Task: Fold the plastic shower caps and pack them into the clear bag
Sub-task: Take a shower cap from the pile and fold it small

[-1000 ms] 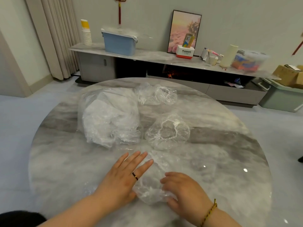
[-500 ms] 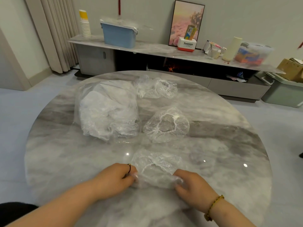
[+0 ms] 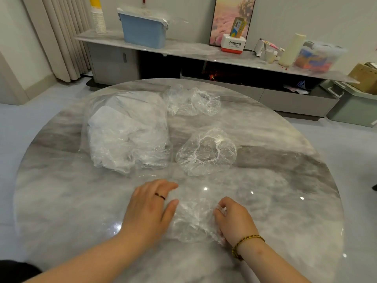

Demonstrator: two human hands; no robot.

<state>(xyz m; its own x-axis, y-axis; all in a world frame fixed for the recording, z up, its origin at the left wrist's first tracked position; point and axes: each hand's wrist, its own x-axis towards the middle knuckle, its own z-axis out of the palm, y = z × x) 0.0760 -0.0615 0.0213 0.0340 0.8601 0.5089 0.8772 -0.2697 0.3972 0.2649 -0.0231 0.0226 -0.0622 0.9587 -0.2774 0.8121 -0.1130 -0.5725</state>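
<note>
Shower cap (image 3: 193, 219) lies crumpled on the table (image 3: 61, 201), between both hands, and looks longer near-to-far. At its left edge the left hand (image 3: 150, 209) presses flat with straight fingers. At its right edge the right hand (image 3: 234, 219) pinches with curled fingers, so the fold probably goes right over left. Beyond lies a second cap (image 3: 206, 152). The clear bag (image 3: 126, 133) sits farther left, nearer the left hand.

Left hand (image 3: 151, 207) touches, right hand (image 3: 234, 221) pinches shower cap (image 3: 193, 219).
</note>
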